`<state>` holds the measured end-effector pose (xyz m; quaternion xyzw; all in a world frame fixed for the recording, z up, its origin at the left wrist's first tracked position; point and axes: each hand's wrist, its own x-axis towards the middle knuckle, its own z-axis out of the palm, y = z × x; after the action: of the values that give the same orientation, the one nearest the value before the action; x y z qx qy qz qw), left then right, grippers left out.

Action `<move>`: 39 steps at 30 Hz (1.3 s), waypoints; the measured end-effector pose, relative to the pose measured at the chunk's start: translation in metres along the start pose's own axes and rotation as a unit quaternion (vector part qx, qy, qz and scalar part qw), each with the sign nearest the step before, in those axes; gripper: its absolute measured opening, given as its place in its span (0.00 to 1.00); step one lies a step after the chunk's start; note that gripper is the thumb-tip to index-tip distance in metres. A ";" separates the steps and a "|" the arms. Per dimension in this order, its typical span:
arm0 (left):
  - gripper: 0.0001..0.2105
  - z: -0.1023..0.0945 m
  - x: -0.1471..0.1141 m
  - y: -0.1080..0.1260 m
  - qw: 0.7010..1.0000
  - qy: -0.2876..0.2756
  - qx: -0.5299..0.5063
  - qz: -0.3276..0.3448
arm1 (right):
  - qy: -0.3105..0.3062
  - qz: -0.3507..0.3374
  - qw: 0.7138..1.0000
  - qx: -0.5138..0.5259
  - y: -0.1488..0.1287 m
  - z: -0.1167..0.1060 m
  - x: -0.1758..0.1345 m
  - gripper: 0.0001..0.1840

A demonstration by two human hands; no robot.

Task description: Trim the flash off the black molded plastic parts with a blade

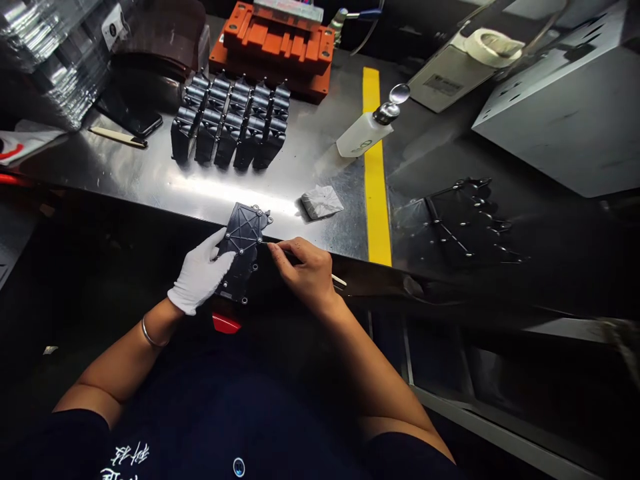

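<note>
A black moulded plastic cover (pixel 241 267) with ribs and small screw bosses is tilted at the bench's front edge. My left hand (pixel 200 273), in a white glove, is closed on its left side, thumb across the face. My bare right hand (pixel 305 268) pinches a slim tool with a cream handle (pixel 339 283), whose end sticks out behind the palm. Its thin metal tip reaches the cover's right edge, beside a boss. The rest of the tool is hidden by my fingers.
Black moulded parts (pixel 230 127) stand in rows before an orange fixture (pixel 280 47). On the metal bench lie a wrapped grey block (pixel 321 202), a white bottle (pixel 363 135), a cream pen-like tool (pixel 117 137) and a phone (pixel 133 117). More black parts (pixel 465 220) lie right of the yellow tape (pixel 376 193).
</note>
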<state>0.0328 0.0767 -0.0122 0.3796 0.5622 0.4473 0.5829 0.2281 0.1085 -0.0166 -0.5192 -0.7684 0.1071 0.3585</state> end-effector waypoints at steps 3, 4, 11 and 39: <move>0.29 0.002 0.000 -0.002 1.000 0.000 -0.011 0.002 | -0.006 0.024 1.000 -0.018 -0.010 0.002 -0.004 0.14; 0.29 0.003 0.000 -0.002 1.000 0.000 -0.013 0.003 | -0.012 0.032 0.999 -0.019 -0.012 0.002 -0.005 0.14; 0.26 -0.017 -0.010 0.010 0.986 -0.160 0.039 0.004 | -0.060 0.175 0.972 0.146 -0.002 -0.019 -0.001 0.17; 0.09 -0.024 -0.036 -0.042 0.901 -0.017 -0.395 -0.179 | -0.035 0.476 0.695 0.537 -0.032 0.030 -0.105 0.25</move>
<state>0.0140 0.0279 -0.0425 0.0186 0.3877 0.5148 0.7644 0.2062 0.0092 -0.0669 -0.5305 -0.2416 0.6761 0.4507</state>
